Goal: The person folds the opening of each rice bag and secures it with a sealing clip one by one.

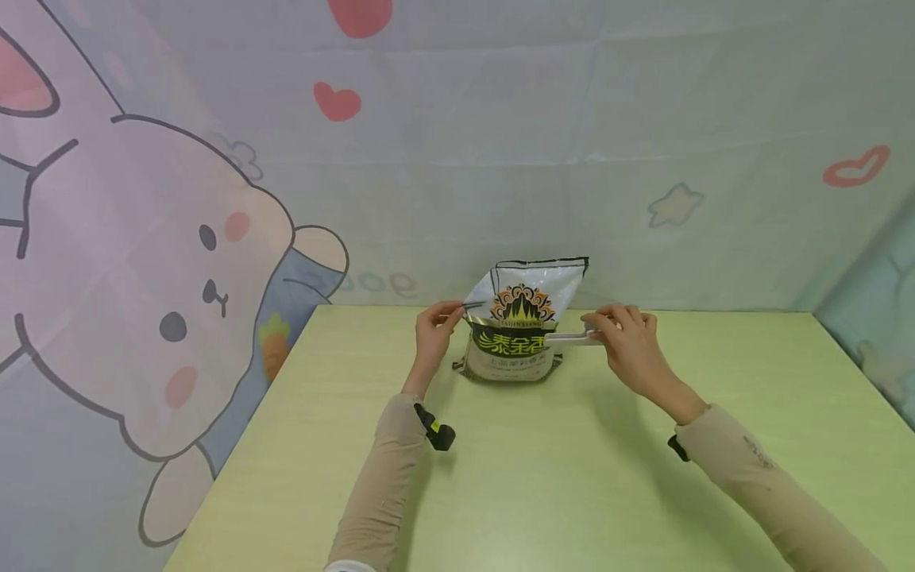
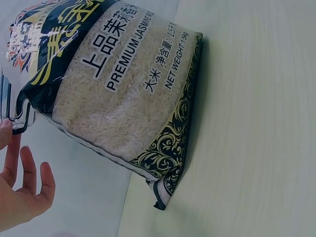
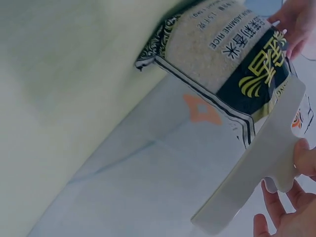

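Note:
A bag of jasmine rice (image 1: 520, 326) stands upright near the far edge of the pale green table (image 1: 543, 485), its top open and loose. My left hand (image 1: 453, 311) pinches the bag's upper left edge between thumb and forefinger. In the left wrist view the other fingers of that hand (image 2: 22, 190) are spread beside the bag (image 2: 123, 94). My right hand (image 1: 596, 327) holds a long white plastic clip (image 1: 568, 338) against the bag's right side. In the right wrist view the clip (image 3: 261, 168) lies across the bag (image 3: 222, 54), with my right hand's thumb and fingers (image 3: 284, 215) around its end.
A cloth backdrop with a cartoon rabbit (image 1: 143, 318) and hearts hangs right behind the table and along its left side. Bare tabletop stretches from the bag toward me. A black camera mount (image 1: 438, 434) sits on my left wrist.

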